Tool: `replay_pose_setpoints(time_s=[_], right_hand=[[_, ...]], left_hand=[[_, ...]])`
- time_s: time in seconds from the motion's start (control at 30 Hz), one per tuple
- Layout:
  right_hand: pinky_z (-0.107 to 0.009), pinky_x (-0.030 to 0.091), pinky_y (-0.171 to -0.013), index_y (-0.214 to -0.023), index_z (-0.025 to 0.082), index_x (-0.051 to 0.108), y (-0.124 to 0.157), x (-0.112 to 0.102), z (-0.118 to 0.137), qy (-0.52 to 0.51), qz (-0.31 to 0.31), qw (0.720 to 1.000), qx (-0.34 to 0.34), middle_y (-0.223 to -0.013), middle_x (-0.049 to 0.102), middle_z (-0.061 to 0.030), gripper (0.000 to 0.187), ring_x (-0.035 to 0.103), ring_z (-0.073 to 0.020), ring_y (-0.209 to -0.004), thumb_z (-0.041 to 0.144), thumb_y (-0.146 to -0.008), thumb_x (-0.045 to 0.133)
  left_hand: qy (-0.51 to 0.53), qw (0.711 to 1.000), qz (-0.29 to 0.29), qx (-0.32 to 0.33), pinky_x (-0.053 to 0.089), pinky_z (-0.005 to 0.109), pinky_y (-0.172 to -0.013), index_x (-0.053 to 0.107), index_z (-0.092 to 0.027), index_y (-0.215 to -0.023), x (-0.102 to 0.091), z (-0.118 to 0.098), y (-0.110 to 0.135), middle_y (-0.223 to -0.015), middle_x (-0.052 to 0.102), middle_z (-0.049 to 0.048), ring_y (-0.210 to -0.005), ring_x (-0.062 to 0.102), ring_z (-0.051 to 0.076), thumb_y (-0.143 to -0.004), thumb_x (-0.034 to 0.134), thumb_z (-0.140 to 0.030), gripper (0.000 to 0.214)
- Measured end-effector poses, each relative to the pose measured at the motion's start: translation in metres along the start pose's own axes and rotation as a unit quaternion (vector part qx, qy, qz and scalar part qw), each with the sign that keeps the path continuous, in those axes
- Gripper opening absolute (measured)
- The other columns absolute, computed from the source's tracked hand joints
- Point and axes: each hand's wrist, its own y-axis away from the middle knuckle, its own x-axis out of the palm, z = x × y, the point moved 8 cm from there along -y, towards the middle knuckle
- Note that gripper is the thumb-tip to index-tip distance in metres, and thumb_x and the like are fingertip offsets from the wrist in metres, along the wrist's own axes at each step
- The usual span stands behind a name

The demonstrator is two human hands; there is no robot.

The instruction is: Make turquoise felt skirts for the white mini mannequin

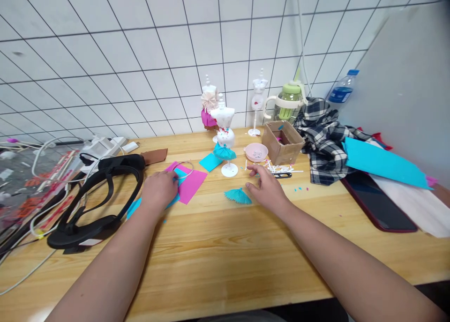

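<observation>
My left hand point(161, 189) rests with curled fingers on a blue paper piece point(178, 174) lying over a pink paper sheet point(191, 183). My right hand point(267, 187) hovers open over the wooden table point(225, 247), its thumb close to a pleated teal paper fan point(238, 196). Just beyond stands a white mannequin stand point(225, 134) wearing a teal paper skirt. A second blue square point(210, 161) lies beside its base.
Two more mannequin stands point(210, 107) point(259, 99) stand by the tiled wall. A small pink bowl point(256, 152), cardboard box point(283, 141), scissors point(282, 175), green cup point(290, 101), plaid cloth point(321, 134) and blue sheet point(383, 162) lie right. A black headset point(94, 195) and cables lie left.
</observation>
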Motion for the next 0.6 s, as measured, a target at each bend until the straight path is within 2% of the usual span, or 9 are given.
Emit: replay_pose_setpoints(time_s=[0.13, 0.23, 0.33, 0.4, 0.47, 0.53, 0.6], right_hand=[[-0.033, 0.046, -0.075, -0.12, 0.023, 0.053, -0.001, 0.0, 0.001, -0.021, -0.005, 1.0, -0.012, -0.106, 0.059, -0.0042, 0.043, 0.055, -0.0184, -0.083, 0.021, -0.078, 0.058], [-0.033, 0.046, -0.074, -0.12, 0.023, 0.054, 0.0, 0.001, 0.002, -0.027, -0.003, 0.999, -0.019, -0.107, 0.06, -0.0046, 0.043, 0.055, -0.0182, -0.082, 0.021, -0.077, 0.058], [-0.033, 0.046, -0.074, -0.119, 0.022, 0.054, 0.001, 0.002, 0.005, -0.029, -0.002, 0.999, -0.028, -0.107, 0.06, -0.0054, 0.042, 0.055, -0.0179, -0.081, 0.02, -0.078, 0.057], [-0.034, 0.046, -0.075, -0.119, 0.021, 0.054, 0.001, 0.001, 0.007, -0.031, -0.002, 0.999, -0.036, -0.107, 0.06, -0.006, 0.041, 0.055, -0.0178, -0.08, 0.02, -0.078, 0.056], [-0.034, 0.046, -0.075, -0.119, 0.021, 0.054, 0.002, -0.001, 0.011, -0.029, -0.006, 0.999, -0.045, -0.108, 0.06, -0.0064, 0.041, 0.055, -0.0178, -0.079, 0.02, -0.079, 0.056], [-0.034, 0.046, -0.074, -0.119, 0.021, 0.055, 0.004, -0.003, 0.019, -0.026, -0.008, 0.998, -0.059, -0.108, 0.062, -0.0066, 0.039, 0.055, -0.0172, -0.076, 0.02, -0.08, 0.056], [-0.032, 0.045, -0.07, -0.118, 0.021, 0.054, 0.009, -0.005, 0.029, -0.04, -0.002, 0.996, -0.075, -0.106, 0.065, -0.0061, 0.034, 0.054, -0.0156, -0.069, 0.023, -0.083, 0.055]], left_hand=[[0.055, 0.998, -0.023, 0.001, 0.045, 0.042, -0.085, 0.068, -0.018, -0.107, 0.005, 0.006, -0.006, -0.104, 0.069, 0.0151, -0.099, 0.061, 0.033, -0.083, 0.045, -0.035, 0.037], [0.106, 0.993, -0.046, 0.011, 0.042, 0.041, -0.092, 0.07, -0.018, -0.093, 0.005, 0.008, -0.008, -0.104, 0.067, 0.0141, -0.102, 0.059, 0.032, -0.081, 0.048, -0.036, 0.031], [0.185, 0.98, -0.065, -0.025, 0.044, 0.039, -0.087, 0.066, -0.019, -0.086, 0.004, 0.014, -0.008, -0.099, 0.068, 0.012, -0.098, 0.06, 0.03, -0.081, 0.05, -0.039, 0.027], [0.282, 0.953, -0.088, -0.066, 0.046, 0.036, -0.079, 0.06, -0.019, -0.091, 0.001, 0.02, -0.007, -0.094, 0.069, 0.0087, -0.09, 0.062, 0.025, -0.085, 0.046, -0.041, 0.027], [0.377, 0.911, -0.14, -0.094, 0.046, 0.032, -0.073, 0.052, -0.021, -0.097, -0.006, 0.023, -0.001, -0.089, 0.07, 0.0054, -0.082, 0.063, 0.021, -0.09, 0.041, -0.041, 0.025], [0.438, 0.872, -0.203, -0.081, 0.045, 0.031, -0.073, 0.045, -0.022, -0.1, -0.019, 0.017, 0.008, -0.083, 0.069, 0.003, -0.078, 0.063, 0.019, -0.092, 0.04, -0.041, 0.021], [0.482, 0.842, -0.242, -0.026, 0.045, 0.031, -0.076, 0.042, -0.022, -0.099, -0.034, -0.001, 0.022, -0.081, 0.066, 0.0017, -0.077, 0.062, 0.018, -0.093, 0.041, -0.04, 0.018]])
